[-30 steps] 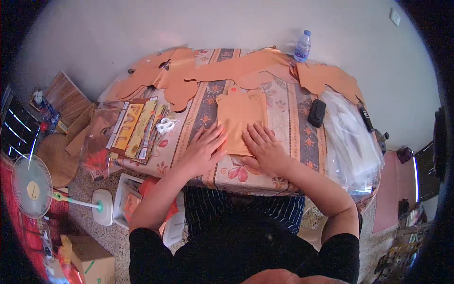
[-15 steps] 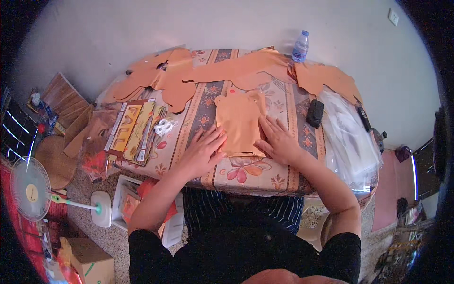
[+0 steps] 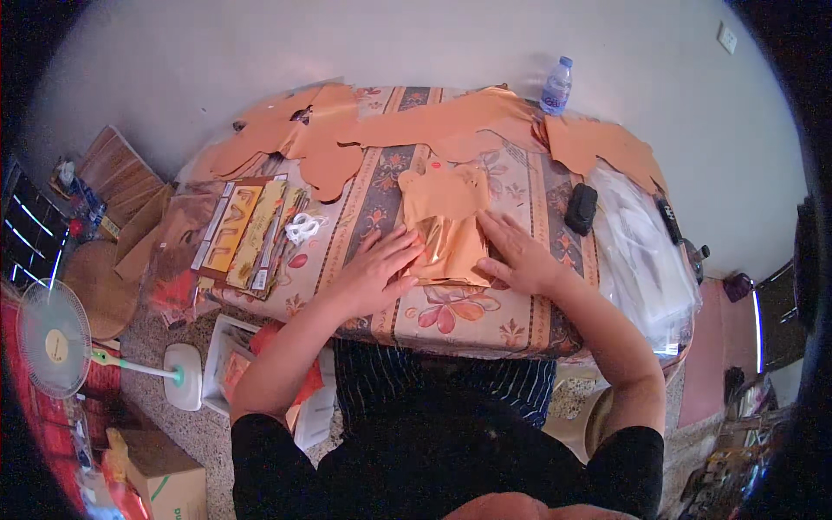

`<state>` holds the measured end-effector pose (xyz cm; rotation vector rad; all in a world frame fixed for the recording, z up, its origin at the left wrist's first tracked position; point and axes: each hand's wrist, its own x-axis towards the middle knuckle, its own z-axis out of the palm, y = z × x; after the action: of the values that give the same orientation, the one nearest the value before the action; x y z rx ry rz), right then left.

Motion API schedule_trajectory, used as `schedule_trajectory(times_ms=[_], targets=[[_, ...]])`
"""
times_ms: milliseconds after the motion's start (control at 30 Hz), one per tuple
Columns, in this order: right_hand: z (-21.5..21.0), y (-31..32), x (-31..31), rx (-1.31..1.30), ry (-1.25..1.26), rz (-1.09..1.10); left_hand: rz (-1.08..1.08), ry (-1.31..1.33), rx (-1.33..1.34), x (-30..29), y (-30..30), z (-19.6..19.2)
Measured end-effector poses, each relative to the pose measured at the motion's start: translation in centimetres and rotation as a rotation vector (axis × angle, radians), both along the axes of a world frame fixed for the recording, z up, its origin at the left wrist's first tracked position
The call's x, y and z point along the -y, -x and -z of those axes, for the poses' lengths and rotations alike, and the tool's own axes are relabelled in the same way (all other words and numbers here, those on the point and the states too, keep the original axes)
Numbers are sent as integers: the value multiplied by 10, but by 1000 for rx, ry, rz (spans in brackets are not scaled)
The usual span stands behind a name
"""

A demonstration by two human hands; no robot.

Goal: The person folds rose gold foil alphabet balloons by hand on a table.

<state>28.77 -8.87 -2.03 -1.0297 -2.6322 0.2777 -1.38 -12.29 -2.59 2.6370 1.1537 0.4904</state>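
A folded sheet of copper-orange foil lies flat on the table in front of me, its far end rounded at the corners. Its near half is shiny and creased. My left hand rests along the left edge, fingers stretched out with the tips on the foil. On the opposite edge lies my right hand, fingers extended and thumb apart, pressing near the lower right corner. Neither hand grips anything.
More flat foil pieces spread along the table's far side. Printed card packs and white ribbon lie left; a black case and clear plastic bags right. A water bottle stands at the back. A fan is beside the table.
The near half of the foil sheet has turned from smooth to creased and glossy. Both hands stay at its edges with only slight shifts.
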Motion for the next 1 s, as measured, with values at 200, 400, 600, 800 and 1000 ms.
schedule_trajectory(times_ms=[200,400,600,800,1000], targets=[[2,-6,-10,-335,262,90,15,43,34,-5,0,1],[-3,2,-6,-171,72,11,30,60,46,-11,1,1],[3,1,-7,-207,105,45,40,55,101,-14,3,4],[9,2,-8,-172,-36,33,-62,75,235,-15,0,7],[9,6,-5,-145,-86,35,-106,-49,172,-14,-5,7]])
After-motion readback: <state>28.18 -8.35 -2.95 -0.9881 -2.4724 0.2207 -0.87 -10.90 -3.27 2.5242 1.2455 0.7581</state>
